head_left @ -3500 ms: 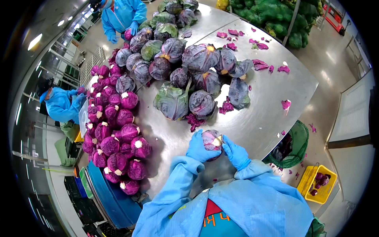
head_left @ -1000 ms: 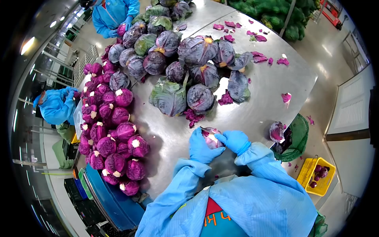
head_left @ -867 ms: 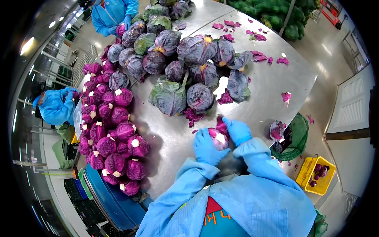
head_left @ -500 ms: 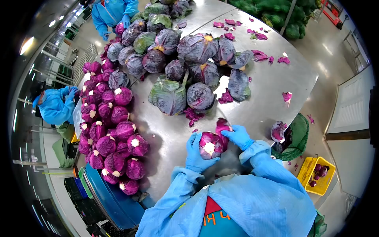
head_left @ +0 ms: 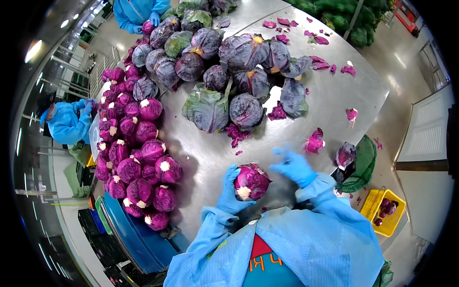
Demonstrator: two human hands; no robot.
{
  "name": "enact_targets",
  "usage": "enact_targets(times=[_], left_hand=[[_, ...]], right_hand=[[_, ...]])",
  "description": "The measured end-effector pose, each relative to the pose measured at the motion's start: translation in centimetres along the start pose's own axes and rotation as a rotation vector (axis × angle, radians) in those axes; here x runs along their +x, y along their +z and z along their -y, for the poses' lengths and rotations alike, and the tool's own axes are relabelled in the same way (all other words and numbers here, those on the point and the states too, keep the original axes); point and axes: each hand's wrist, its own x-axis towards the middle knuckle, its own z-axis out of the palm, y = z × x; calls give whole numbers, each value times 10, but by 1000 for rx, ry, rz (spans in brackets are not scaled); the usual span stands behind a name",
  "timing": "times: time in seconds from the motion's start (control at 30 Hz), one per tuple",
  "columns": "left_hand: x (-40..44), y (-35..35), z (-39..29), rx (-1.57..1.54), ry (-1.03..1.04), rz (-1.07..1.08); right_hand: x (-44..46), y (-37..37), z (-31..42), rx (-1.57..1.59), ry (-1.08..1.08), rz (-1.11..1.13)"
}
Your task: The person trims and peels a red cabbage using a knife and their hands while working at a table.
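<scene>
My left hand [head_left: 231, 192], in a blue glove, is wrapped round the left and lower side of a purple cabbage [head_left: 252, 181] with a pale cut stem. To the right of that cabbage, my right hand [head_left: 292, 166] is off it, with fingers apart and nothing in them, slightly blurred. A torn purple leaf [head_left: 314, 141] lies on the metal table [head_left: 344, 95] up and right of my right hand. Beyond my hands sit dark unpeeled cabbages [head_left: 246, 111], with a green-grey outer leaf [head_left: 206, 109] beside them. A heap of bright purple peeled cabbages [head_left: 140, 191] is at the left.
A green mesh bag [head_left: 362, 165] hangs at the table's right edge, with a leaf [head_left: 345, 155] at its mouth. Beyond it is a yellow crate [head_left: 391, 221] on the floor. A blue bin [head_left: 138, 234] stands lower left. Two co-workers [head_left: 71, 122] [head_left: 136, 13] are across the table.
My right hand has come away from the cabbage, and the torn leaf it held now lies on the table at the right. My left hand still holds the cabbage, which has turned.
</scene>
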Motion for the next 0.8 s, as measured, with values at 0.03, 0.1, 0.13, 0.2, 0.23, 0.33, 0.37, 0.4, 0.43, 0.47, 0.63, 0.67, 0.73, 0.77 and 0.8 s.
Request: enact_targets(times=[0.03,0.1,0.13,0.2,0.23,0.33,0.37,0.4,0.43,0.47,0.63,0.67,0.73,0.77,0.8], left_hand=[[5,-3,-8,72,-9,48],[11,-9,-9,-32,-26,84],[14,-13,-12,-86,-42,97],[13,-12,-15,-154,-329,22],[12,4,-12,-170,-474,-75],[27,19,-16,-202,-646,-176],[31,19,-16,-236,-672,-157],[33,18,-17,-271,-700,-141],[34,18,-15,-279,-690,-138],[33,17,-12,-284,-682,-133],[31,12,-9,-222,-629,-107],[31,12,-9,-201,-604,-104],[31,13,-7,-162,-532,-81],[31,13,-5,-143,-486,-63],[31,12,-4,-123,-440,-45]], right_hand=[[8,25,-5,103,-71,105],[17,46,-9,318,-48,268],[19,43,-4,429,51,331],[22,37,5,452,133,420],[24,33,9,367,114,442],[33,25,10,35,-191,342],[39,38,-9,-66,-379,229],[38,39,-5,-168,-566,118],[31,36,2,-327,-493,126],[32,36,-1,-284,-477,130],[39,43,-8,-39,-335,127],[40,44,-8,-43,-324,95],[40,46,-7,-53,-299,30],[42,46,-10,-127,-285,-28],[45,47,-16,-201,-271,-85]])
